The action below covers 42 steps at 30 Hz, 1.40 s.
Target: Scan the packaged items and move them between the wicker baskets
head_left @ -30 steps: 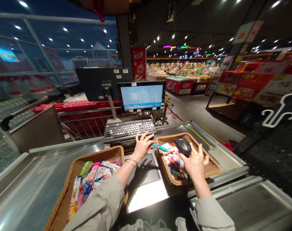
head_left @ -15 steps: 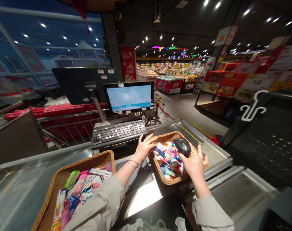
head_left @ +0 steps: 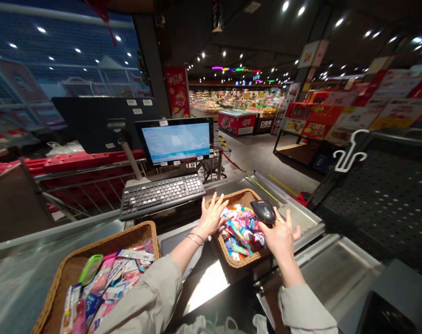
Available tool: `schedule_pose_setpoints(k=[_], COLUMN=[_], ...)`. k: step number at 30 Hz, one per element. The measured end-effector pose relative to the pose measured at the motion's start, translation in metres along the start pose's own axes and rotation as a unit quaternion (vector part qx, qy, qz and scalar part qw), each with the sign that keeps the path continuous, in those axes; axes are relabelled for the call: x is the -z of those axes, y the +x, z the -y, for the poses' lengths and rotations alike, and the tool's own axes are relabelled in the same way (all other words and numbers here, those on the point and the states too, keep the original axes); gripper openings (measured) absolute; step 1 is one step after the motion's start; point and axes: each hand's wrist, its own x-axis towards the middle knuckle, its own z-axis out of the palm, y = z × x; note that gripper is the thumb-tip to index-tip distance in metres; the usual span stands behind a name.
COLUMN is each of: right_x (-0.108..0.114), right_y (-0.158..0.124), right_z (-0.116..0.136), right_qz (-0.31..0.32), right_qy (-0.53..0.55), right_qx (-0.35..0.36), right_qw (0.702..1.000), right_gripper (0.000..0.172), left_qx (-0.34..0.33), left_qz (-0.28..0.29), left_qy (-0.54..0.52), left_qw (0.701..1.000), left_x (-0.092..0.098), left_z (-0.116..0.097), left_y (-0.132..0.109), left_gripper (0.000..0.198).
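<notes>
A wicker basket (head_left: 228, 258) of small, brightly wrapped packets (head_left: 242, 232) stands on the counter before me. My left hand (head_left: 212, 217) reaches over its left rim, fingers spread, the fingertips at the edge of the packets. Whether it touches any is hard to make out. Over the basket's right side, my right hand (head_left: 281, 235) holds a black barcode scanner (head_left: 263, 211), its rounded head tilted over the packets. Some of that hand's fingers stick out to the right; the grip below the head is hidden.
A larger wicker basket (head_left: 62, 266) with packaged goods stands at left. Behind are a keyboard (head_left: 164, 192), a lit monitor (head_left: 178, 141) and a second screen's dark back (head_left: 99, 121). A white hook (head_left: 350, 152) hangs on a black perforated panel (head_left: 381, 185) at right.
The view has swung slightly right. My left hand has shifted a little against the basket, and packets near it lie differently. My right hand keeps its hold on the barcode scanner.
</notes>
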Motion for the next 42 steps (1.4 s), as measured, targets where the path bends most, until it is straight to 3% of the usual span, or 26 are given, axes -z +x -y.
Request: schedule_pose_setpoints(k=[8, 18, 25, 31, 42], right_x=[-0.01, -0.034, -0.039, -0.049, -0.069], right_y=[-0.001, -0.01, -0.021, -0.034, -0.056], right_z=[0.019, 0.066, 0.105, 0.128, 0.161], right_qz=[0.004, 0.039, 0.074, 0.111, 0.132], right_qy=[0.043, 0.081, 0.091, 0.11, 0.128], right_qx=[0.0, 0.071, 0.147, 0.159, 0.202], right_qw=[0.999, 0.993, 0.982, 0.975, 0.962], right_gripper=[0.043, 0.05, 0.044, 0.038, 0.041], left_qx=[0.053, 0.141, 0.207, 0.272, 0.338], left_qz=[-0.03, -0.052, -0.046, -0.047, -0.038], left_qy=[0.035, 0.074, 0.109, 0.121, 0.104], left_qw=[0.998, 0.986, 0.971, 0.954, 0.934], left_x=[0.016, 0.047, 0.073, 0.092, 0.104], left_z=[0.027, 0.051, 0.067, 0.089, 0.119], left_y=[-0.024, -0.076, -0.122, -0.168, -0.244], left_gripper=[0.046, 0.048, 0.045, 0.038, 0.027])
